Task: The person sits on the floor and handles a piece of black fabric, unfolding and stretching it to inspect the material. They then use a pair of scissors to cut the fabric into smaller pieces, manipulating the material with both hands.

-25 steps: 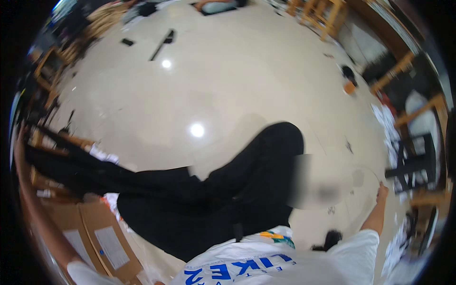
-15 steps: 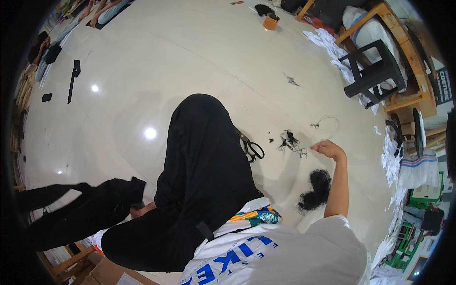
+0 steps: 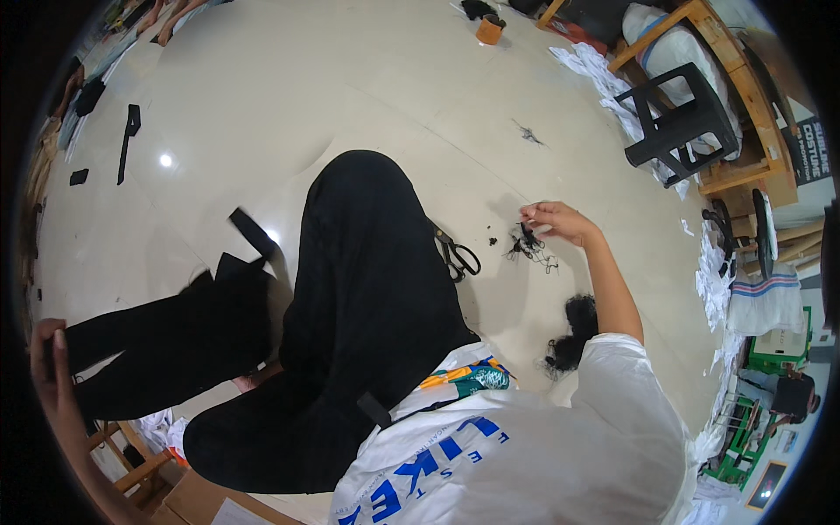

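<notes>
Floor [image 3: 367, 105]: smooth, glossy. At 8 to 9 o'clock, black garment [image 3: 192, 328]: matt cloth. At 3 o'clock, near centre, scissors [image 3: 447, 243]: smooth, dark handles; farther out, thread tangle [image 3: 525, 247]: wiry fibre. At 4 o'clock, thread heap [image 3: 573, 346]: fuzzy. At 2 o'clock, stool [image 3: 687, 122]: black plastic, faint sheen; beyond, table frame [image 3: 748, 79]: wood. At 7 to 8 o'clock, box [image 3: 188, 499]: matt cardboard.

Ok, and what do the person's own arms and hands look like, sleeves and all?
The left hand and right hand are bare, with no gloves or wristbands showing. The right arm wears a short, loose, plain white sleeve, leaving the forearm uncovered; the left sleeve is out of view.
</notes>
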`<act>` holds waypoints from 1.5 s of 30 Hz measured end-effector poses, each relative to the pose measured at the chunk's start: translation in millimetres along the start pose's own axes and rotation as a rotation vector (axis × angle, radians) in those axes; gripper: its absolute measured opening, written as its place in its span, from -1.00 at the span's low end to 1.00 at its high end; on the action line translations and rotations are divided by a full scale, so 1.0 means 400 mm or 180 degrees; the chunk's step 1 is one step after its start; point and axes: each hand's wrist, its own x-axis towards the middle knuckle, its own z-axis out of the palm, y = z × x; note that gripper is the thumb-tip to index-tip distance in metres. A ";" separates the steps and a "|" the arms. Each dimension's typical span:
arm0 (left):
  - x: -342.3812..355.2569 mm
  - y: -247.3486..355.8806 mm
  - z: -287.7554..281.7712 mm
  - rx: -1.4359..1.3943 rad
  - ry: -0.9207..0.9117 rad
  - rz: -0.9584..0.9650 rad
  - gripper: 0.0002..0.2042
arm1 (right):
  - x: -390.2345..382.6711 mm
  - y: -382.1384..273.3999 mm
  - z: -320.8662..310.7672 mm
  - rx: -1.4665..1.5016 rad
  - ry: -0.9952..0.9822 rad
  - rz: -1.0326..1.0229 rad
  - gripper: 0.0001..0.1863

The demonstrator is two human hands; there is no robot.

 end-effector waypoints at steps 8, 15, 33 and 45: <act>-0.028 -0.192 0.092 -0.0117 0.0210 -0.0244 -0.67 | -0.141 0.108 0.015 -0.0953 -0.0032 0.0890 -0.66; 0.008 -0.062 0.098 -0.0314 0.0431 -0.0035 -0.72 | -0.212 0.007 0.006 0.0804 -0.0167 0.0321 -0.64; -0.019 0.040 0.072 -0.2241 0.0005 -0.0185 -0.81 | 0.024 -0.206 0.241 -0.0441 0.0257 -0.0936 -0.70; 0.111 0.044 0.281 -0.2835 -0.3987 -0.0412 -0.74 | 0.085 -0.082 0.180 -0.0566 0.0208 -0.0520 -0.76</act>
